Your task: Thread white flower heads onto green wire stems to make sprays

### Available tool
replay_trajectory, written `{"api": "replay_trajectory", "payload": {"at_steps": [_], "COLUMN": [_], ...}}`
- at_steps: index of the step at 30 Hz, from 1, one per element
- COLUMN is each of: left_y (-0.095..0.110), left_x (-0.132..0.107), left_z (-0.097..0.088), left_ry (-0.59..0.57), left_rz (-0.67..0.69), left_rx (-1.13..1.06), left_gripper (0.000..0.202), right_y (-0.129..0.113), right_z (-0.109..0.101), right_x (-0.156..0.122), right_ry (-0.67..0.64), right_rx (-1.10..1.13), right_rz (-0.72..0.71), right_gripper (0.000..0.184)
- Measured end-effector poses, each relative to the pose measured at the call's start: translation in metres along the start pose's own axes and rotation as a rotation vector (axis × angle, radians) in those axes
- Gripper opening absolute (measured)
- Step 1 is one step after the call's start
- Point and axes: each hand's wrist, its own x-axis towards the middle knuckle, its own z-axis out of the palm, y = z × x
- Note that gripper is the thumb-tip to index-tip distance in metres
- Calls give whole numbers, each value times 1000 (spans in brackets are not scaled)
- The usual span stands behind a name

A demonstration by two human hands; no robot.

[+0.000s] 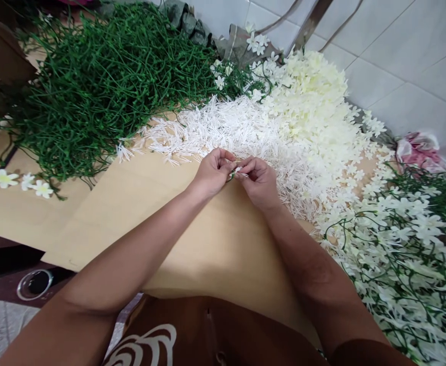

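Note:
Both hands meet at the middle of the cardboard, fingertips almost touching. My left hand (215, 172) is closed in a pinch on a thin green artificial stem (232, 175), most of it hidden by the fingers. My right hand (259, 179) pinches a small white plastic flower part (241, 175) against the stem's end; its exact shape is covered. Just beyond the hands spreads a heap of white spiky flower centres (226, 124). Behind it to the right rises a pile of cream-white artificial petals (314, 96).
A large mound of green artificial stems (127, 76) fills the back left. Assembled white flowers on stems (409, 259) lie heaped at the right. Several loose flowers (3, 178) rest at the left on the cardboard (139, 213). A tiled wall (406, 56) bounds the back; a pink-and-white bag (421, 151) lies beside it.

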Motion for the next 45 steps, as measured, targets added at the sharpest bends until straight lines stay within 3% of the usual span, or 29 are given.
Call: {"api": "replay_trajectory", "payload": {"at_steps": [8,14,22,28,45], "left_y": [-2,-4,-6,-3,-18], "left_x": [0,1,1,2,13], "left_z": [2,1,0,-4,-9], "left_ry": [-7,-40,-72,-175,-275], "left_rz": [-25,-18,-4,-31,179], "left_rx": [-11,1,-2,0,5], "left_gripper": [22,20,23,14,15], "right_y": [-1,-3,1,-2,3], "right_z": [-5,-10,-8,-14,-24], "right_x": [0,3,6,8,7], "right_ry": [-78,-60,-81,-114,-151], "right_rx": [-48,26,35,40,152], "right_rz": [-66,58,28,107,170], "right_gripper": [26,32,31,40,31]}}
